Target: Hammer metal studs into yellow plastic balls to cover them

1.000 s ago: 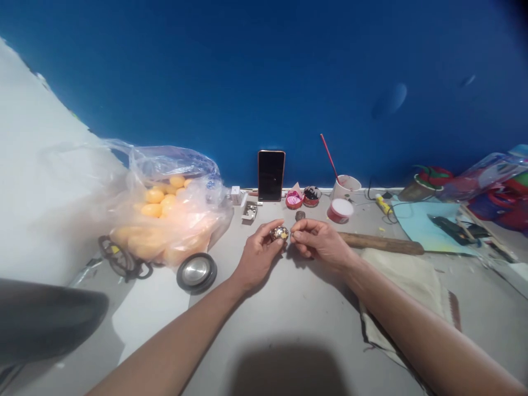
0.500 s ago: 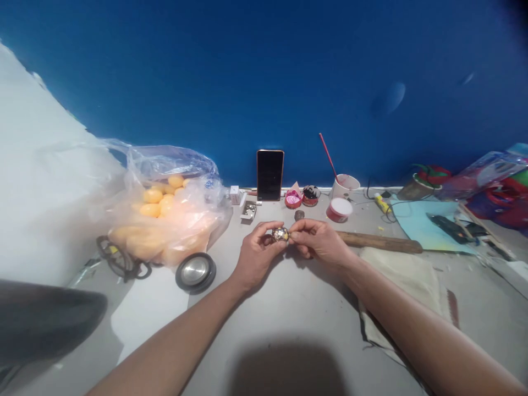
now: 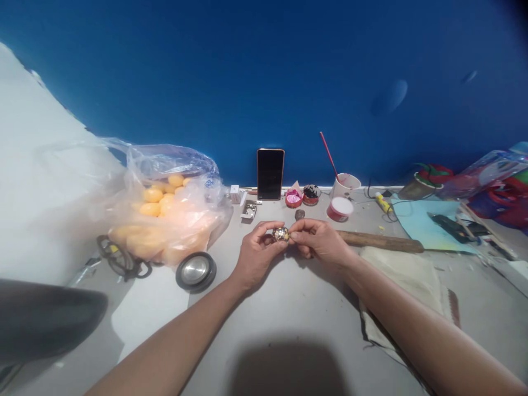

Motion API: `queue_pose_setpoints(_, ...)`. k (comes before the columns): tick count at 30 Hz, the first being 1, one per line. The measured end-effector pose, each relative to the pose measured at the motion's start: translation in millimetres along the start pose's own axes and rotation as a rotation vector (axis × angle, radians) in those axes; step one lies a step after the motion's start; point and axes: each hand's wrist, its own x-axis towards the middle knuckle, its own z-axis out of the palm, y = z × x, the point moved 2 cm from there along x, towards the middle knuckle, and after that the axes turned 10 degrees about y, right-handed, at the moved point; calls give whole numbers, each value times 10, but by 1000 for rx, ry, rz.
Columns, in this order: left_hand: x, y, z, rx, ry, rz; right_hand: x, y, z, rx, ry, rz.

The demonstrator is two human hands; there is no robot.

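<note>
Between the thumb and fingers of my left hand (image 3: 259, 248) is a small round ornament (image 3: 281, 235), dark with shiny gold and silver patches. My right hand (image 3: 317, 239) is closed in a pinch at the ornament's right edge; whether a tiny piece sits between those fingertips is too small to tell. Just behind my hands stands a small dark lump (image 3: 300, 214). A little matchbox-like tray (image 3: 249, 210) of small shiny pieces lies beyond my left hand. Two small dishes stand behind, one with pink bits (image 3: 293, 199) and one with black bits (image 3: 311, 194).
A phone (image 3: 270, 174) leans on the blue wall. Left are a plastic bag (image 3: 177, 220) of yellow egg-shaped things and a round metal-centred disc (image 3: 196, 271). Right are a cup (image 3: 345, 186) with a red stick, a lidded tub (image 3: 340, 209), a wooden rod (image 3: 379, 242) and a cloth (image 3: 402, 280).
Almost nothing differs. The ornament seems turned very slightly in my fingers, and the whole view has shifted a touch; both hands keep their places.
</note>
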Motion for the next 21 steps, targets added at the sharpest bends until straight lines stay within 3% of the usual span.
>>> queue_pose_setpoints(21, -6, 56, 26, -20, 19, -29, -22, -27, 21, -37, 4, 13)
